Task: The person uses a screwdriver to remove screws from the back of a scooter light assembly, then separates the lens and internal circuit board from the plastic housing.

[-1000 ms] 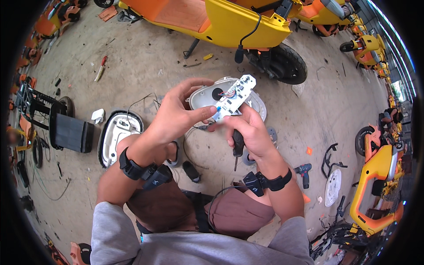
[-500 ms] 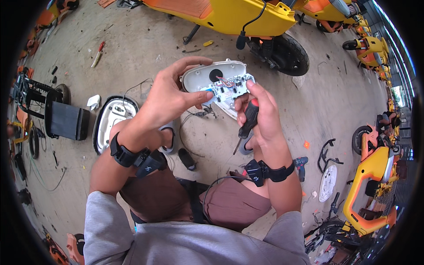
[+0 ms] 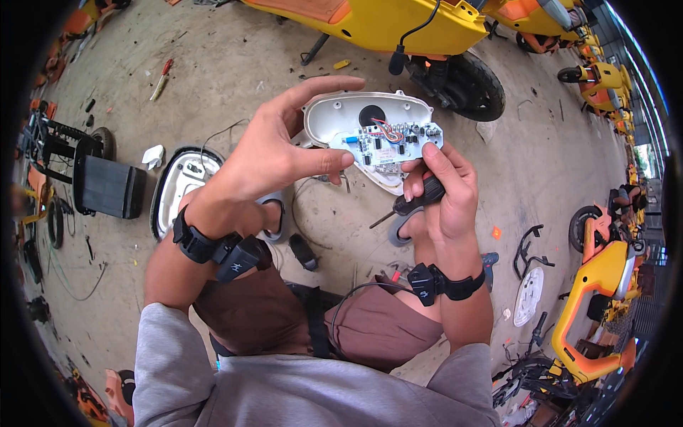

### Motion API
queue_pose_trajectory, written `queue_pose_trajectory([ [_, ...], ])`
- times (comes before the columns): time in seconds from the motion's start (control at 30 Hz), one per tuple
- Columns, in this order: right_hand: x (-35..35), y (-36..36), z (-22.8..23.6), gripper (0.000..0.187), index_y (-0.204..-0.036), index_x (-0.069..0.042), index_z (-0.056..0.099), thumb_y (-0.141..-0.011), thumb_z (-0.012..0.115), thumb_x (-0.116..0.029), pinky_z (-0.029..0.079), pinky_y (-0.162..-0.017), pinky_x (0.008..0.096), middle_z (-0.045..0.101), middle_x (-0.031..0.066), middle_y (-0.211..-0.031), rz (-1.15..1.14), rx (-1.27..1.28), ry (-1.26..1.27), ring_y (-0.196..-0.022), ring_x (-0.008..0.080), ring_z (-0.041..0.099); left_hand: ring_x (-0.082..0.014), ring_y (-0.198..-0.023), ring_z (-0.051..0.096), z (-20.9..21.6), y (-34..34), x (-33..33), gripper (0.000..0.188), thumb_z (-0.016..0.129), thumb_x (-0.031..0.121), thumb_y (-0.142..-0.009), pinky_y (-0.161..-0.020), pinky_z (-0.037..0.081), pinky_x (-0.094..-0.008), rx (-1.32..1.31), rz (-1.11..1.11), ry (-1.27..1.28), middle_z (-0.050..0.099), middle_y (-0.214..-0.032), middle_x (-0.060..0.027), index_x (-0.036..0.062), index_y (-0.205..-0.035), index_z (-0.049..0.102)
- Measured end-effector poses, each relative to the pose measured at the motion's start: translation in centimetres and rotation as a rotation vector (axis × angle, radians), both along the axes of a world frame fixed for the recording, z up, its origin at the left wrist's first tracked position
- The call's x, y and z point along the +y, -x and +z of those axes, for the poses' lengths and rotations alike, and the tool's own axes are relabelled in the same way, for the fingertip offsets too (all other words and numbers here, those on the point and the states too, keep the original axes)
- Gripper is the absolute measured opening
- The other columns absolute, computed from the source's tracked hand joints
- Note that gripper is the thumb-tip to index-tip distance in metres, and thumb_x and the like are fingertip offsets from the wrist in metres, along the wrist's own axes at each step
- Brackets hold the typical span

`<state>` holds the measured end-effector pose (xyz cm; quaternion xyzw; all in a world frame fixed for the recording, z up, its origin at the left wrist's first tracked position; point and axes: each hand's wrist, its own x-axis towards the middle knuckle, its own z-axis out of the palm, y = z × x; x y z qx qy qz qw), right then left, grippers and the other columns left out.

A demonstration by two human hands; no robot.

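Note:
My left hand (image 3: 274, 153) grips a white plastic instrument housing (image 3: 356, 114) from its left side, thumb pressed near a white circuit board (image 3: 388, 146) with small parts and red and blue wires. My right hand (image 3: 441, 188) steadies the board's right end with its fingertips while holding a black-handled screwdriver (image 3: 413, 205) in its palm, the tip pointing down-left. Both wrists wear black bands. I sit with my knees over a concrete floor.
A yellow scooter (image 3: 398, 28) with its black wheel (image 3: 469, 85) stands just beyond the housing. A second white housing (image 3: 178, 188) lies on the floor at left beside a black box (image 3: 107, 186). More yellow scooters (image 3: 597, 285) and loose parts crowd the right.
Both hands lifted the housing and board closer and turned them level. My right hand moved to the board's right end, still holding the screwdriver.

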<state>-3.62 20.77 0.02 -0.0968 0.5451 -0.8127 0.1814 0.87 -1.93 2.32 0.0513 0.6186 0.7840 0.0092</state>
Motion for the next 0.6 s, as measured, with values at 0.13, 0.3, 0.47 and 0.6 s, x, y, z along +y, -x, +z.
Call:
queue_pose_trajectory([
  [0.13,0.07,-0.18,-0.34,0.023,-0.097,0.004,0.065,-0.094,0.058,-0.018,0.046,-0.054,0.0253,0.068,0.0152,-0.081,-0.003,-0.012,0.064,-0.056,0.0109,0.055,-0.0149,-0.082,0.063,-0.05,-0.06,0.03,0.067,0.077,0.000,-0.074,-0.068,0.057,-0.0290,0.012,-0.034,0.005,0.062,-0.109,-0.0118,0.0007,-0.134,0.047],
  [0.3,0.17,-0.08,-0.09,0.024,-0.098,0.004,0.066,-0.094,0.059,-0.019,0.046,-0.055,0.0254,0.068,0.0158,-0.081,-0.001,0.020,0.057,-0.056,0.0117,0.055,-0.0161,-0.090,0.063,-0.23,-0.22,-0.15,0.068,0.074,-0.003,-0.074,-0.072,0.059,-0.0307,0.087,-0.060,-0.014,0.060,-0.113,-0.0116,0.0010,-0.135,0.045],
  [0.47,0.20,-0.54,0.04,0.025,-0.100,0.004,0.066,-0.094,0.059,-0.018,0.046,-0.055,0.0244,0.069,0.0158,-0.081,-0.022,0.092,0.026,-0.057,0.0109,0.056,-0.0169,-0.093,0.064,-0.34,-0.26,-0.29,0.069,0.071,-0.007,-0.075,-0.073,0.060,-0.0310,0.132,-0.110,-0.044,0.058,-0.117,-0.0122,0.0007,-0.137,0.042],
  [0.6,0.06,-0.80,0.08,0.025,-0.102,0.004,0.066,-0.094,0.059,-0.018,0.044,-0.055,0.0229,0.069,0.0157,-0.082,-0.025,0.127,0.018,-0.057,0.0099,0.055,-0.0181,-0.092,0.064,0.00,-0.42,-0.29,0.068,0.069,-0.008,-0.074,-0.074,0.060,-0.0326,0.084,-0.083,-0.049,0.057,-0.119,-0.0135,-0.0001,-0.136,0.042],
])
